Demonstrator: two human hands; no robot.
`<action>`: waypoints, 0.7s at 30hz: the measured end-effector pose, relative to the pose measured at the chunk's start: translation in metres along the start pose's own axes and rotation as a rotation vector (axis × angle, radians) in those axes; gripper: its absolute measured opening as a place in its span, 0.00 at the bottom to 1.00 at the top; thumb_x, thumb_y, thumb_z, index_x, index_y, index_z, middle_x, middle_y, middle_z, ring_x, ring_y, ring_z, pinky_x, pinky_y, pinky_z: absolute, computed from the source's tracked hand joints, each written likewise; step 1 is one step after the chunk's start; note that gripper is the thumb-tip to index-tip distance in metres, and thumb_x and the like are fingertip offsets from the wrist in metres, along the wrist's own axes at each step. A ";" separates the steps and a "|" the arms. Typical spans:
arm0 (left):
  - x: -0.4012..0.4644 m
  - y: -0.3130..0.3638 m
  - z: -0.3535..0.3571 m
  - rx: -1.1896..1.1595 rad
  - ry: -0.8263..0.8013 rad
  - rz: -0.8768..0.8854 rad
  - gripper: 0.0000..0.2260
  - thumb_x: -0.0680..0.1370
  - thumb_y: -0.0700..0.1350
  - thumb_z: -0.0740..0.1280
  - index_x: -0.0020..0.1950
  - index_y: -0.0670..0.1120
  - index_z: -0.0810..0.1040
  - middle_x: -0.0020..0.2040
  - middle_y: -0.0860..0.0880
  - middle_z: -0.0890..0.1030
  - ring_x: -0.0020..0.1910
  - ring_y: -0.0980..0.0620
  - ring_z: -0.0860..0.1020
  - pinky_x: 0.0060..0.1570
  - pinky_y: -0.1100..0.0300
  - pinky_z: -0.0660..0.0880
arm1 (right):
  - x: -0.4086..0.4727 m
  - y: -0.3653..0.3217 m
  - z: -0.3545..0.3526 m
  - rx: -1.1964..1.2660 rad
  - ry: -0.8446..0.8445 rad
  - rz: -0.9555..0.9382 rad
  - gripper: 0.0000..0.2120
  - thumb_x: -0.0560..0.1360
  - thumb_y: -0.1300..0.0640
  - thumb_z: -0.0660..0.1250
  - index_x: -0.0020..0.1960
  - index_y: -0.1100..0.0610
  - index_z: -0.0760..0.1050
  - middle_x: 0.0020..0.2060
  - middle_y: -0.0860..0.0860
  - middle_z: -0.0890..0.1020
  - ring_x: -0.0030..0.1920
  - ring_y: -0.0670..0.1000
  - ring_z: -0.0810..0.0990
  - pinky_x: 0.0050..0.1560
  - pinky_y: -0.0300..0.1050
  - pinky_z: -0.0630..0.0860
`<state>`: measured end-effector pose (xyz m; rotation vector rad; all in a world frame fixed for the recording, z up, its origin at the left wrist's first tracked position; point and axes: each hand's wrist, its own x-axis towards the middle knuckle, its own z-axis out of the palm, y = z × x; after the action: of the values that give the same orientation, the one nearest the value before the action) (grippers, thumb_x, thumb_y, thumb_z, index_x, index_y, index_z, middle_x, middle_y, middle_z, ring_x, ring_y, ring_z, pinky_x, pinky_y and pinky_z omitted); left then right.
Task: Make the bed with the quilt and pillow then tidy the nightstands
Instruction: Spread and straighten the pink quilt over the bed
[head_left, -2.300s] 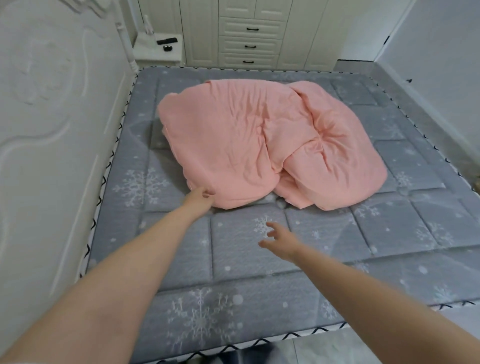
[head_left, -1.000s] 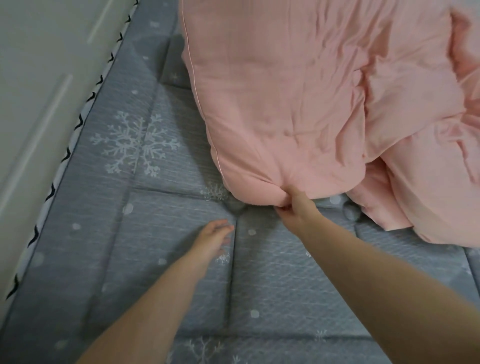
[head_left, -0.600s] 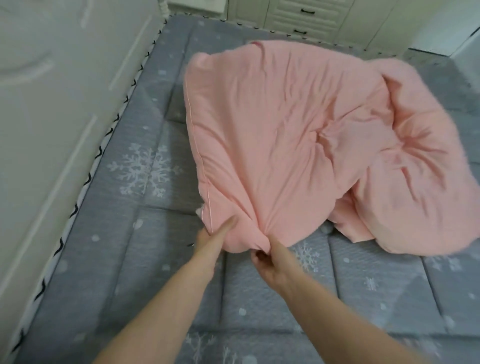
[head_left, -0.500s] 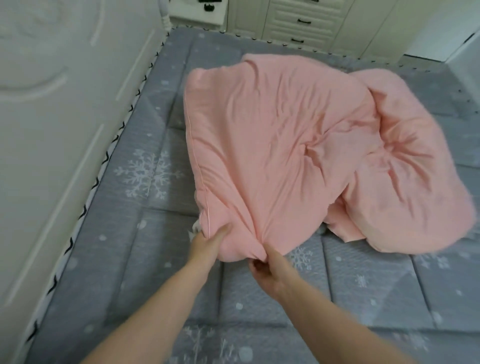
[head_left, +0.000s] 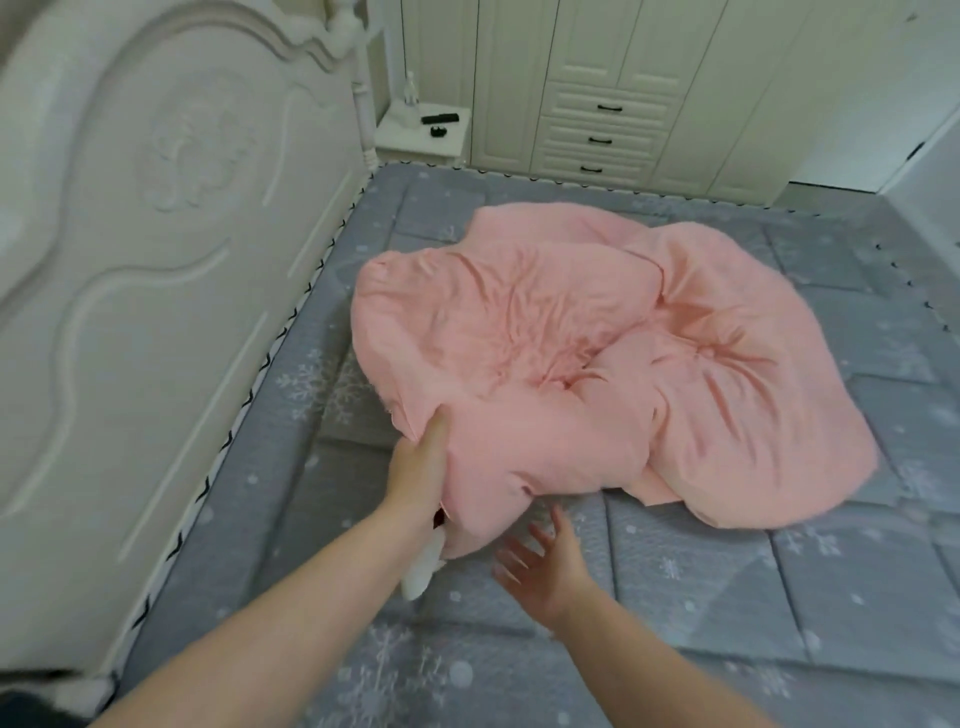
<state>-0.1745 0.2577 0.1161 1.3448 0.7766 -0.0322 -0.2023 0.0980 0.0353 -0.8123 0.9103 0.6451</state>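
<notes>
Head view shows the quilt (head_left: 597, 374), pink and crumpled in a heap, lying in the middle of the frame on the grey mattress (head_left: 727, 582). The left hand (head_left: 418, 467) is closed on the quilt's near left edge, thumb pressed into the fabric, and lifts that part a little. The right hand (head_left: 545, 566) is free, fingers spread apart, just below the near corner of the quilt and not touching it. Something small and white (head_left: 422, 571) hangs under the left wrist; I cannot tell what it is.

The quilt looks soft and puffy, light for its size, and it folds and bunches easily, so one hand will only drag the heap. I judge that it is better to find two corners of one edge, take each in a full fist, and shake it open. The fabric seems a little smooth, so a pinch may slip.

At the upper middle, the nightstand (head_left: 452, 137) carries a bottle (head_left: 411, 93) and two dark small things. No pillow is in view.
</notes>
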 end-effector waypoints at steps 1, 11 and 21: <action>-0.009 0.008 0.002 -0.079 0.018 -0.017 0.15 0.77 0.56 0.66 0.59 0.49 0.75 0.53 0.50 0.82 0.52 0.49 0.79 0.58 0.51 0.76 | -0.007 -0.002 0.000 -0.037 -0.002 0.008 0.36 0.72 0.32 0.63 0.73 0.50 0.66 0.68 0.61 0.72 0.70 0.62 0.68 0.68 0.62 0.66; -0.055 0.051 0.002 -0.510 0.035 -0.210 0.20 0.78 0.59 0.63 0.58 0.45 0.79 0.48 0.43 0.85 0.44 0.45 0.82 0.36 0.57 0.75 | -0.078 -0.007 0.045 -0.340 -0.276 0.137 0.48 0.66 0.20 0.44 0.70 0.53 0.70 0.61 0.57 0.77 0.62 0.61 0.72 0.55 0.66 0.68; -0.073 0.077 -0.006 -0.637 0.052 -0.173 0.14 0.79 0.50 0.61 0.60 0.47 0.79 0.57 0.44 0.81 0.56 0.45 0.79 0.62 0.50 0.74 | -0.044 0.026 0.033 -0.058 -0.418 0.163 0.27 0.71 0.41 0.69 0.59 0.60 0.78 0.49 0.58 0.84 0.49 0.58 0.83 0.58 0.57 0.76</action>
<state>-0.1975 0.2535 0.2196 0.6763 0.8536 0.1067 -0.2291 0.1334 0.0771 -0.6255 0.5806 0.9468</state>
